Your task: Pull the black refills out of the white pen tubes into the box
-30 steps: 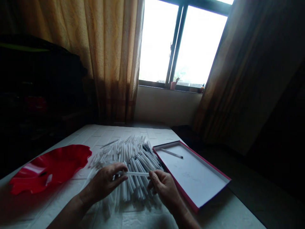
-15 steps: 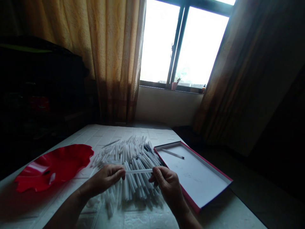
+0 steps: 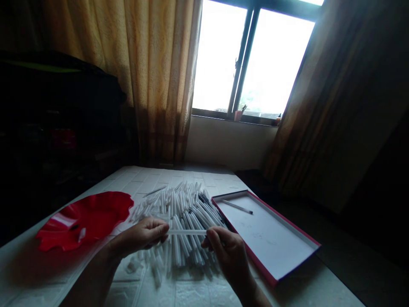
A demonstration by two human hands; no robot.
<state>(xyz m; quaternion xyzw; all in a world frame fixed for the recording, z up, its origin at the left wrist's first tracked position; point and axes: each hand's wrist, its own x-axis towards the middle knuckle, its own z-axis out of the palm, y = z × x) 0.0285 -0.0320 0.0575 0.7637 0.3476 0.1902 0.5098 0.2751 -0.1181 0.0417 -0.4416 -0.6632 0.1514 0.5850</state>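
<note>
nearby, red bowl (image 3: pixel 102 213) left of tube pile (image 3: pixel 179 207), tray (image 3: pixel 275 241) right

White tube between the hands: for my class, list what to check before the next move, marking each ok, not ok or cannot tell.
1. Left hand grips one end of the white tube: ok.
2. Right hand grips the other end: ok.
3. Both tube ends visible: not ok, fingers cover them.
4. Tube clear of the pile of tubes: cannot tell from this angle.
5. Pile neatly aligned: not ok, pieces lie at mixed angles.
6. Pen inside the tray: ok.
</note>
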